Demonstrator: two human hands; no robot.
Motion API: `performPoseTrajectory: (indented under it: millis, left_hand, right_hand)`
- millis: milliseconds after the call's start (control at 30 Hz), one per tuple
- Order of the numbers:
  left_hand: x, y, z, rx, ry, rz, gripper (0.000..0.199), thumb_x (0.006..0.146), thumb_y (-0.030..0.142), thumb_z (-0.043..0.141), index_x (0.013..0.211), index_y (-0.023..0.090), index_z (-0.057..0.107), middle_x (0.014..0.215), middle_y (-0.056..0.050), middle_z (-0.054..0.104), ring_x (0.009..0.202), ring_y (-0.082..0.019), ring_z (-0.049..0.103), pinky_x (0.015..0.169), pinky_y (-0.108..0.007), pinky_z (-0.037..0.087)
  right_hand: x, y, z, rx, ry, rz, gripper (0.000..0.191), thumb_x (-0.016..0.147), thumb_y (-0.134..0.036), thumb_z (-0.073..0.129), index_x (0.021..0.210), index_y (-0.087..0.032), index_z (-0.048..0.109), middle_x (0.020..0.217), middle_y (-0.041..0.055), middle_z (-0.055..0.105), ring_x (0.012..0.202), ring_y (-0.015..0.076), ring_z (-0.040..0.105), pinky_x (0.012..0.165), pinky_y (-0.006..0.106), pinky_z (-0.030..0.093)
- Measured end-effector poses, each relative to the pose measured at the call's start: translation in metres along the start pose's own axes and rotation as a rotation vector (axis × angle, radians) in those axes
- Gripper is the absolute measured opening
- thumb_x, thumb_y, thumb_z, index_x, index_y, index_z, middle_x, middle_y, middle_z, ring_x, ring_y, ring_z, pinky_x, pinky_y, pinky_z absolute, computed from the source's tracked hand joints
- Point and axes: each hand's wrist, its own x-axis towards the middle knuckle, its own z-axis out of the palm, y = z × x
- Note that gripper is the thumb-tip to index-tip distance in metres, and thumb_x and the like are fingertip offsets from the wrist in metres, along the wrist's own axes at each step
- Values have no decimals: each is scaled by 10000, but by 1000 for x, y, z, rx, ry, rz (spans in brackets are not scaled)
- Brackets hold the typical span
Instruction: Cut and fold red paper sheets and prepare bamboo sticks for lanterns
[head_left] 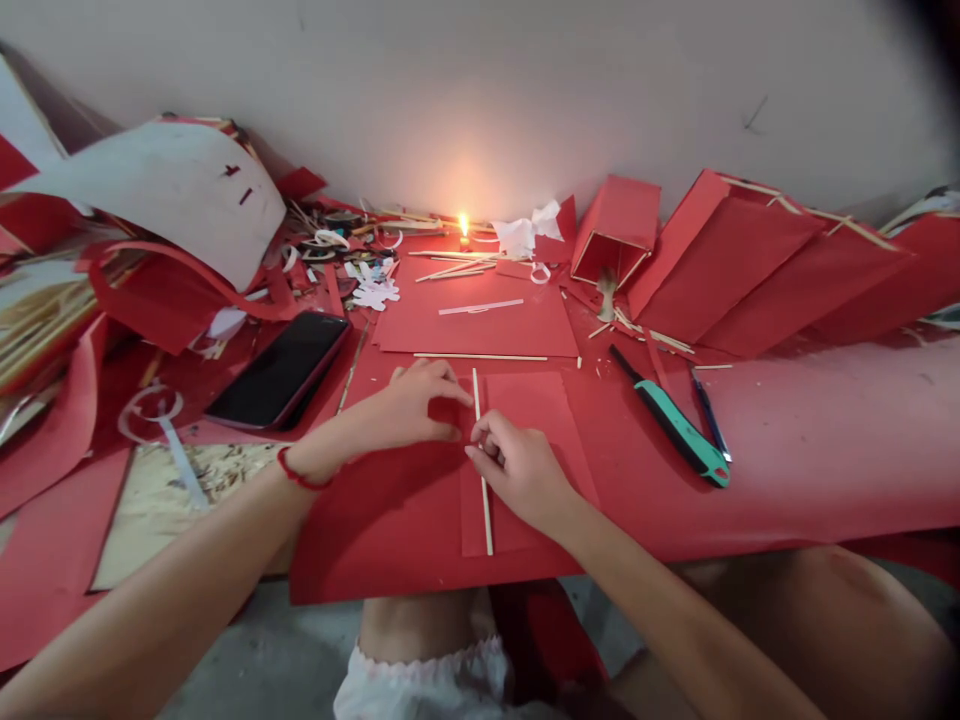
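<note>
A thin pale wooden stick [486, 510] lies lengthwise along the left part of a red paper piece [544, 430], which rests on a larger red sheet. My right hand [517, 465] is over the stick's middle, thumb and bent fingers pinched together at it. From the left, my left hand [420, 405] reaches toward the stick's upper half. Its thumb and index finger are spread apart, with the index tip close to the stick; whether it touches I cannot tell. Just beyond the hands, another thin stick [480, 357] lies crosswise along the edge of a red sheet [480, 325].
A lit candle [464, 235] burns near the wall. To the right lie a green-black cutter [682, 430], a pen [709, 412], a brush [606, 296] and red paper boxes [619, 215]. A phone [281, 368], paper scraps [373, 287] and a curved white sheet [180, 190] are on the left.
</note>
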Motion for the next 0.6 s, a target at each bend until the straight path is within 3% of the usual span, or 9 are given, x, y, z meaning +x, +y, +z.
performPoseTrajectory:
  millis: [167, 333, 600]
  left_hand:
    - [5, -16, 2, -140, 218, 65, 373, 794, 451, 684, 1062, 196, 730, 1085, -78, 677, 1061, -265, 604, 990, -423, 428]
    - [4, -9, 15, -29, 161, 154, 484, 859, 544, 674, 1266, 284, 700, 1339, -85, 630, 1274, -305, 511, 1091, -484, 310]
    - [5, -18, 19, 56, 230, 151, 581, 842, 560, 708, 1341, 268, 658, 1416, -82, 616, 1236, -305, 504, 1069, -456, 298]
  right_hand:
    - [-1, 0, 2, -22, -52, -51, 96, 905, -256, 684, 851, -217, 614, 672, -43, 616, 590, 114, 540, 606, 241, 348]
    - [-5, 0, 0, 51, -58, -162, 57, 871, -167, 677, 841, -211, 658, 778, -8, 654, 638, 110, 582, 616, 232, 421]
    - [-4, 1, 0, 99, -60, -143, 67, 860, -181, 726, 910, -221, 704, 880, 13, 664, 720, 127, 630, 691, 249, 505]
